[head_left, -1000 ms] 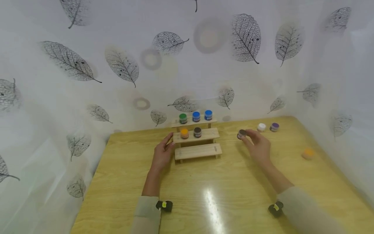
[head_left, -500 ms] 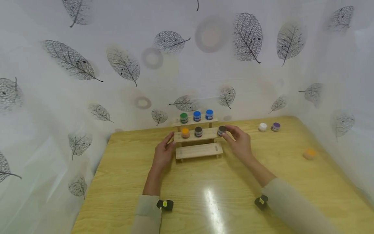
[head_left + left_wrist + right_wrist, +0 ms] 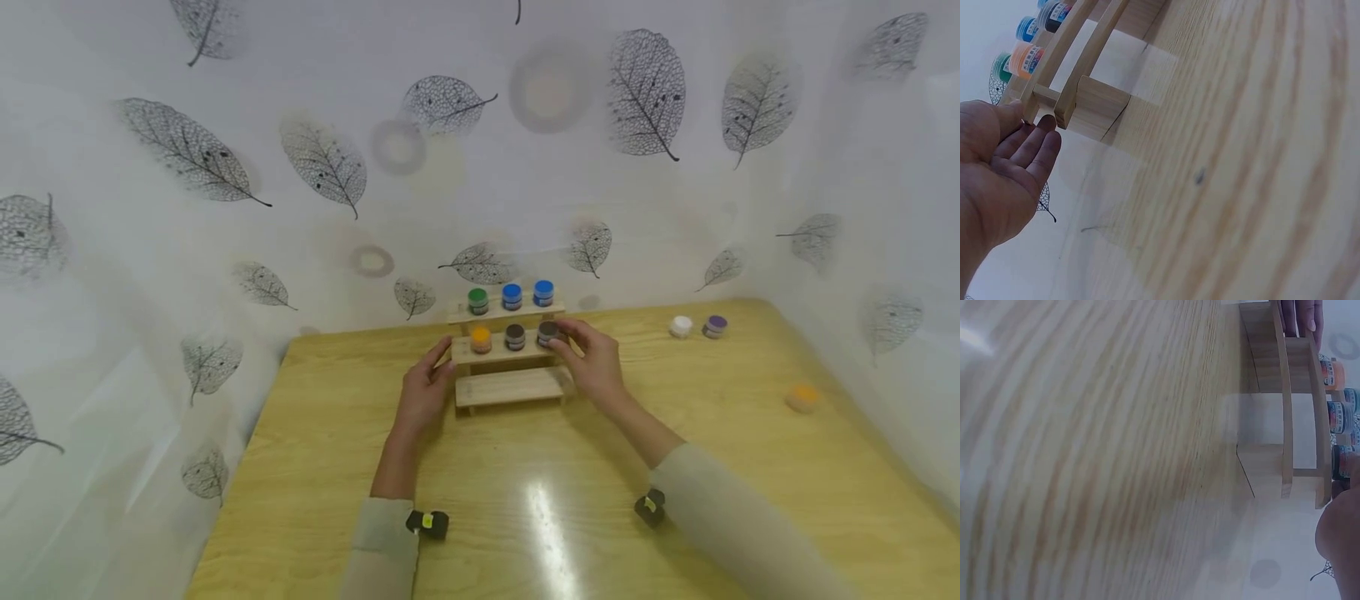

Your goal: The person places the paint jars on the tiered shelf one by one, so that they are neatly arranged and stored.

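Note:
A three-step wooden display rack [image 3: 510, 387] stands near the back of the table. My left hand [image 3: 426, 390] holds its left end at the middle step, thumb in front and fingers beside the board in the left wrist view. My right hand [image 3: 596, 362] pinches a dark-lidded paint jar [image 3: 548, 334] at the right end of that same step. Beside it sit another dark-lidded jar [image 3: 514, 337] and an orange jar [image 3: 481, 339]. The top step bears a green-lidded jar [image 3: 477, 301] and two blue-lidded jars [image 3: 512, 297]. The lowest step is bare.
Toward the back right of the table [image 3: 360, 467] are a white jar [image 3: 681, 327] and a purple-lidded jar [image 3: 716, 327]. Another orange jar [image 3: 802, 398] lies nearer the right edge. A leaf-print sheet [image 3: 465, 192] hangs close behind the rack.
My right hand has carried the dark-lidded jar leftward from over the table to the right end of the middle step. My left hand keeps its place at the rack.

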Tool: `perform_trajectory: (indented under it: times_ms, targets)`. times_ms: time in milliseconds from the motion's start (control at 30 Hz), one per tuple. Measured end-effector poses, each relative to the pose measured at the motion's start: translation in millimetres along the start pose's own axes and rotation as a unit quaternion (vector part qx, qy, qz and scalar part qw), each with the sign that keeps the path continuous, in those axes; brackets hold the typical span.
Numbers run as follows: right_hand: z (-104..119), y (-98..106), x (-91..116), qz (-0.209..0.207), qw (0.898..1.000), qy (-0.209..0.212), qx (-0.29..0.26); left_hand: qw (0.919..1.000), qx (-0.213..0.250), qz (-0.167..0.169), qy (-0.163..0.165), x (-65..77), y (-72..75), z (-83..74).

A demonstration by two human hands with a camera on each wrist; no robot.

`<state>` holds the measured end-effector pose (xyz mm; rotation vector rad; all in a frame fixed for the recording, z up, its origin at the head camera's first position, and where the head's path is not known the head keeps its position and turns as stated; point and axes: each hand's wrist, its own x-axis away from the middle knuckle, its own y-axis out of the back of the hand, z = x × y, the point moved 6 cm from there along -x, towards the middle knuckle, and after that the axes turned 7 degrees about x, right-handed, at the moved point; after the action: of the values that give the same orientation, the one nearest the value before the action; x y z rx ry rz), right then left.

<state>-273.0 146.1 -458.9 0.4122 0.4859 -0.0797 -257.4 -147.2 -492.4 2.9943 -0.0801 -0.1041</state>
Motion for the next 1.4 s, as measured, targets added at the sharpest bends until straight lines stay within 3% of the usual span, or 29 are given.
perform_trajectory:
  times_ms: [400, 700, 900, 1200, 1400]
  targets:
    - [-1, -4, -1, 0.003, 0.999, 0.012, 0.052, 0.9999, -0.01, 0.001, -0.004, -3.2, -1.1, 0.0]
    - [-7, -3, 2, 0.005, 1.0, -0.018, 0.017, 1.0, -0.005, 0.003, 0.003, -2.3, -1.7, 1.6]
    - [-12, 13, 13, -0.012, 0.999, -0.03, -0.012, 0.9999, -0.001, 0.008, 0.009, -2.0, -4.6, 1.0]
    - [-28, 45, 33, 0.004, 0.994, -0.068, 0.091, 0.9999, -0.01, 0.005, 0.005, -5.3, -2.7, -2.0]
    - [-44, 71, 49, 0.021, 0.984, -0.124, 0.128, 0.9998, -0.008, -0.001, 0.018, -1.1, -1.0, 1.1]
